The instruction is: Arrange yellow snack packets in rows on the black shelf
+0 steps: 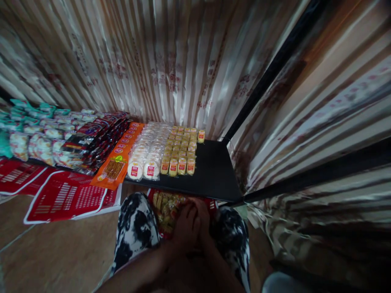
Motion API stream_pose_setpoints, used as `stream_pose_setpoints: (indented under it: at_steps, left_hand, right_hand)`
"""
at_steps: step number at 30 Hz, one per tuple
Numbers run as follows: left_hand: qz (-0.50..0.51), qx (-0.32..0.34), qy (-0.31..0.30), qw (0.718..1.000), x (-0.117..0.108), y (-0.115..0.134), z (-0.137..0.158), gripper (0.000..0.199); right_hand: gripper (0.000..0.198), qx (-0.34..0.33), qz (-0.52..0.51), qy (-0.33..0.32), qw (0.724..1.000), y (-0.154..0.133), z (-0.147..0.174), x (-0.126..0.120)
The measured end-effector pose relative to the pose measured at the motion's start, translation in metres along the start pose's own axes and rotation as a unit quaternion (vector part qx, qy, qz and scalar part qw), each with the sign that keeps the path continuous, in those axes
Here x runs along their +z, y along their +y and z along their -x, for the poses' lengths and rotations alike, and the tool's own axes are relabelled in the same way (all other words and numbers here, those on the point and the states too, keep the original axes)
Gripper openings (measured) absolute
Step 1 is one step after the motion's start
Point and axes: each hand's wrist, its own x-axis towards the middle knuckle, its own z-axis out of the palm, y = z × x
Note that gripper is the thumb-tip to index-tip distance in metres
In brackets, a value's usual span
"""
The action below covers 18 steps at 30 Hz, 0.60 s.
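My left hand (pixel 185 224) and my right hand (pixel 203 215) are side by side, touching, between my knees. Both reach over a red basket (pixel 213 204) below the front edge of the shelf. Small yellow-wrapped snack packs (pixel 166 209) lie in it, nearest to my left hand. The fingers of both hands look drawn together; what they hold, if anything, is hidden in the dim light. On the black shelf (pixel 215 169) just ahead, similar yellow snack packs (pixel 180 156) stand in rows, with one pack (pixel 201 136) apart at the back right.
Left of the yellow rows are clear-wrapped round white crackers (pixel 143 156), an orange snack bag (pixel 117 156), dark red packets (pixel 97 138) and green-and-white packets (pixel 39 122). Red baskets (pixel 69 193) stand at the lower left. Black posts (pixel 262 85) and striped sheeting (pixel 171 61) enclose the shelf.
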Motion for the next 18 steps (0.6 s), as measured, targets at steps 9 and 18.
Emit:
stream_pose_setpoints:
  at_steps: [9,18]
  left_hand:
    - [-0.214,-0.292,0.044,0.931,-0.039,-0.075,-0.02,0.035]
    - [-0.215,-0.353,0.016,0.91,-0.039,-0.098,-0.017,0.046]
  right_hand:
    - [0.033,0.138,0.058,-0.218,0.964,0.002,0.019,0.066]
    - [0.028,0.172,0.009,-0.185,0.968,0.024,0.022,0.102]
